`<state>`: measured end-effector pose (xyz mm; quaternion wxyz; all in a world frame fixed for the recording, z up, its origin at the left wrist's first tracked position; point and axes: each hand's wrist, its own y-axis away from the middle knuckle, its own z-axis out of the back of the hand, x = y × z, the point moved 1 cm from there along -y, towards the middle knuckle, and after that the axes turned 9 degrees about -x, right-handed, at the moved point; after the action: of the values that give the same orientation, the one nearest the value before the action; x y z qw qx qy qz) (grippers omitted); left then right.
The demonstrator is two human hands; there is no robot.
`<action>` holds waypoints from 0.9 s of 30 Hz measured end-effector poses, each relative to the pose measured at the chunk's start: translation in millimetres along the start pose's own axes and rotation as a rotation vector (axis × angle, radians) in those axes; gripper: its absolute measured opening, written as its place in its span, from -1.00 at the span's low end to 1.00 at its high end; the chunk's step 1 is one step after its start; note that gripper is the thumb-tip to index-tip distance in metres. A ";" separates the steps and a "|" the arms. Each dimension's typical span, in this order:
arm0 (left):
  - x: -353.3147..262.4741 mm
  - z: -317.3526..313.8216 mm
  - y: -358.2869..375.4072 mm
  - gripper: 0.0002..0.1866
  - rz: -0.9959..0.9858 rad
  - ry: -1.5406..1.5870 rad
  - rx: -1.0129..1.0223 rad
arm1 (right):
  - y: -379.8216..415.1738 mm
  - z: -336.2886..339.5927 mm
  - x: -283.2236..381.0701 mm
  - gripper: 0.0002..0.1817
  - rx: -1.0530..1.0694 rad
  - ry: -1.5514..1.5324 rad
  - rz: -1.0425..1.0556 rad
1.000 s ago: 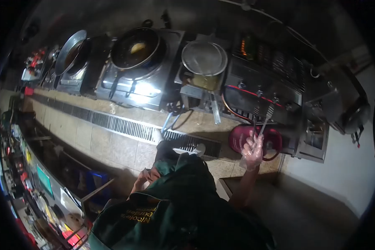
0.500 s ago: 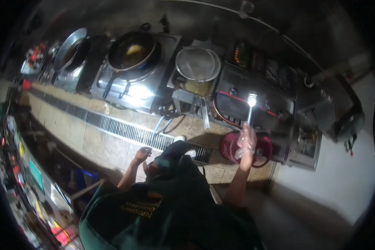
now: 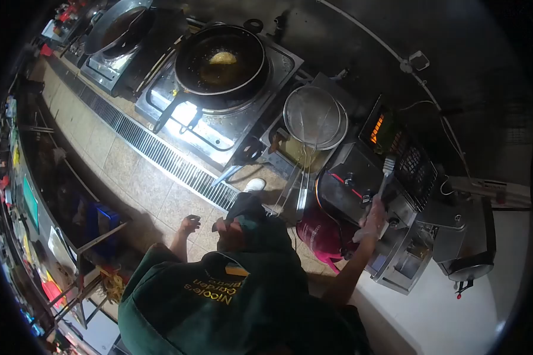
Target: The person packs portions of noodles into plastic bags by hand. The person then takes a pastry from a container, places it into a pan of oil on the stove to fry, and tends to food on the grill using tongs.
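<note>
Dim kitchen line, tiled floor below. Right hand [image 3: 374,214], gloved, grips a spatula [image 3: 387,167], its blade over the grill [image 3: 411,168] at two o'clock. Left hand [image 3: 189,225] hangs loose, empty, at nine. I judge a flat blade and slow reach work best.

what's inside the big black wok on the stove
Inside the wok there is dark liquid, probably oil, with one pale yellow piece of food floating near the middle. Whatever lies below the dark surface cannot be seen.
</note>
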<state>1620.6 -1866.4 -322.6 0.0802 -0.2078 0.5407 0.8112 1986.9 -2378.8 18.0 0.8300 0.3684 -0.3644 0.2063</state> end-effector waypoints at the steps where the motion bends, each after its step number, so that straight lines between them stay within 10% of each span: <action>1: -10.7 -3.5 -2.7 -0.56 -0.016 0.001 0.020 | 4.6 -6.8 17.4 -0.60 -0.027 0.007 0.016; 5: -73.5 -28.6 -14.0 -0.55 -0.136 0.032 0.089 | -136.2 -23.2 -29.9 -0.34 -0.249 0.518 0.920; 10: -152.3 -71.7 -17.2 -0.55 -0.184 0.156 0.096 | -100.0 -72.2 62.7 -0.32 -0.172 0.613 0.438; 27: -38.7 -67.1 12.0 -0.56 -0.044 0.167 0.196 | -149.8 -52.2 55.1 -0.38 -0.074 0.800 0.657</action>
<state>1668.0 -1928.7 -318.2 0.0726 -0.2776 0.6174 0.7324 2137.8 -2431.3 -33.5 0.8084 0.0971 -0.1222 0.5675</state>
